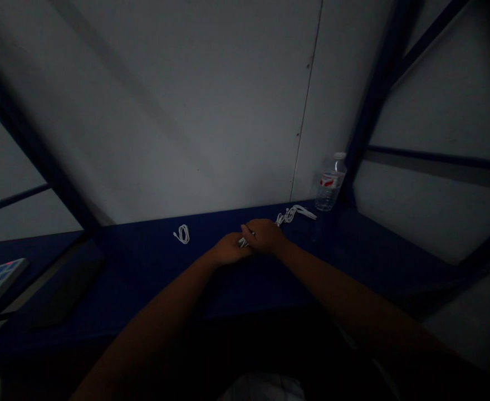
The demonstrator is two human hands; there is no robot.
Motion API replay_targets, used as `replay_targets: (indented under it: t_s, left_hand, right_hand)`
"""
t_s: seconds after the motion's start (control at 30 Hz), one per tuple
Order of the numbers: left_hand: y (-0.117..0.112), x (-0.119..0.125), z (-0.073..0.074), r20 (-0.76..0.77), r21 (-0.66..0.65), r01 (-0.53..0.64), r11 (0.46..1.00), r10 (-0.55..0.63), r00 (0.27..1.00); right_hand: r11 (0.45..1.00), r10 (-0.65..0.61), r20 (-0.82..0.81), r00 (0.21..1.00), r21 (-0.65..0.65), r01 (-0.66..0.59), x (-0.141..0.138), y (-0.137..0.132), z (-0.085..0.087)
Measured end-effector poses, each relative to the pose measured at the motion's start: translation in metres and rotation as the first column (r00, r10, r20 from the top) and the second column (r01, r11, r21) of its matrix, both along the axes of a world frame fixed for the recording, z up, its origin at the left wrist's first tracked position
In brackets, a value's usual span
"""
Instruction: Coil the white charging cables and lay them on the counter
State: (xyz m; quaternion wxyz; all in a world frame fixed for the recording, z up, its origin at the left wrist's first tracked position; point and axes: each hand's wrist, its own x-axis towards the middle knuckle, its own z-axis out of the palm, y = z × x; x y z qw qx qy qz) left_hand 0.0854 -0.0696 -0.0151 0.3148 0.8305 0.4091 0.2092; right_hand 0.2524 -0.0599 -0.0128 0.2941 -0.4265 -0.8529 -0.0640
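A white cable (243, 241) runs through the person's two hands near the middle of the blue worktop's back half. A short length of it shows between them, while the rest trails off to the right in a loose, knotted bunch (290, 215) that reaches toward the back edge, where the worktop meets the wall. The end of that bunch lies flat on the surface.

The right hand (264, 235) is closed, its fingers curled over the cable and lying partly over the left hand's fingertips. The left hand (230, 249) is also closed around the cable, its fingers meeting the right hand, though the dim light hides the exact grip. Both forearms reach in from the near edge and converge on this spot.

Left of the hands, a small coil of white cable (182, 234) lies on its own on the blue worktop (145, 262), well apart from the bunch. Right of the bunch, a plastic water bottle (331, 182) with a red-and-white label and a white cap stands against the back edge, near a dark blue frame post (374, 100). Behind everything rises a pale grey wall panel (186, 111). At the far left, a flat blue-and-white printed object (0, 284) sits in shadow, too dim to identify.
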Motion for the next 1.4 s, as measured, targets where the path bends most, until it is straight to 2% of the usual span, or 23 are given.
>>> replay_targets:
  t_s: [0.1, 0.2, 0.3, 0.37, 0.47, 0.57, 0.63, 0.73, 0.8, 0.9, 0.97, 1.07, 1.17, 1.23, 1.4]
  left_hand:
    - [-0.001, 0.000, 0.003, -0.122, 0.153, -0.012, 0.988, 0.031, 0.992]
    - [-0.004, 0.000, 0.007, -0.253, 0.313, -0.024, 0.949, 0.108, 0.961]
    - [-0.005, 0.000, 0.007, -0.312, 0.383, -0.026, 0.924, 0.156, 0.937]
    - [-0.004, 0.001, 0.005, -0.301, 0.382, -0.028, 0.924, 0.153, 0.941]
    - [0.000, 0.000, -0.001, -0.161, 0.266, -0.017, 0.964, 0.061, 0.985]
    - [0.003, -0.002, -0.006, 0.059, -0.050, 0.006, 0.999, -0.003, 0.998]
    - [0.003, -0.004, -0.006, 0.210, -0.273, 0.047, 0.961, 0.012, 0.978]
    - [0.001, -0.008, 0.000, 0.395, -0.433, 0.174, 0.885, 0.012, 0.919]
    - [-0.002, -0.011, 0.005, 0.428, -0.488, 0.251, 0.836, -0.022, 0.904]
    - [-0.005, -0.014, 0.011, 0.323, -0.555, 0.296, 0.777, -0.126, 0.938]
    - [-0.005, -0.014, 0.012, 0.237, -0.547, 0.254, 0.797, -0.143, 0.961]
    - [-0.004, -0.011, 0.011, 0.203, -0.461, 0.163, 0.872, -0.075, 0.976]
    - [-0.004, -0.009, 0.010, 0.226, -0.433, 0.159, 0.887, -0.064, 0.972]
    - [-0.005, -0.008, 0.009, 0.257, -0.479, 0.186, 0.858, -0.066, 0.964]
    - [-0.006, -0.011, 0.007, 0.359, -0.626, 0.256, 0.737, -0.019, 0.933]
  right_hand:
    - [0.991, -0.050, -0.017, 0.999, -0.128, 0.048, 0.001, 0.009, -0.002]
    - [0.967, -0.047, -0.065, 0.997, -0.252, 0.030, 0.004, 0.018, -0.005]
    - [0.962, -0.057, -0.110, 0.992, -0.272, 0.025, 0.005, 0.021, -0.006]
    - [0.969, -0.065, -0.125, 0.990, -0.247, 0.033, 0.006, 0.020, -0.006]
    - [0.985, -0.025, -0.163, 0.986, -0.175, -0.004, 0.006, 0.014, -0.005]
    - [0.989, 0.131, -0.204, 0.970, -0.038, -0.142, 0.008, 0.009, -0.002]
    - [0.970, 0.243, -0.197, 0.950, 0.039, -0.240, 0.009, 0.006, -0.001]
    - [0.950, 0.305, -0.152, 0.940, 0.115, -0.289, 0.008, 0.002, 0.000]
    - [0.937, 0.336, -0.133, 0.932, 0.150, -0.316, 0.008, 0.000, 0.000]
    - [0.904, 0.423, -0.161, 0.892, 0.141, -0.403, 0.008, 0.000, -0.001]
    - [0.893, 0.450, -0.189, 0.873, 0.118, -0.435, 0.010, 0.001, -0.002]
    - [0.908, 0.419, -0.215, 0.882, 0.100, -0.406, 0.012, 0.003, -0.002]
    - [0.930, 0.365, -0.231, 0.902, 0.129, -0.343, 0.012, 0.002, -0.002]
    - [0.926, 0.366, -0.206, 0.908, 0.179, -0.333, 0.011, 0.001, -0.002]
    - [0.877, 0.425, -0.133, 0.895, 0.305, -0.371, 0.009, -0.002, -0.001]
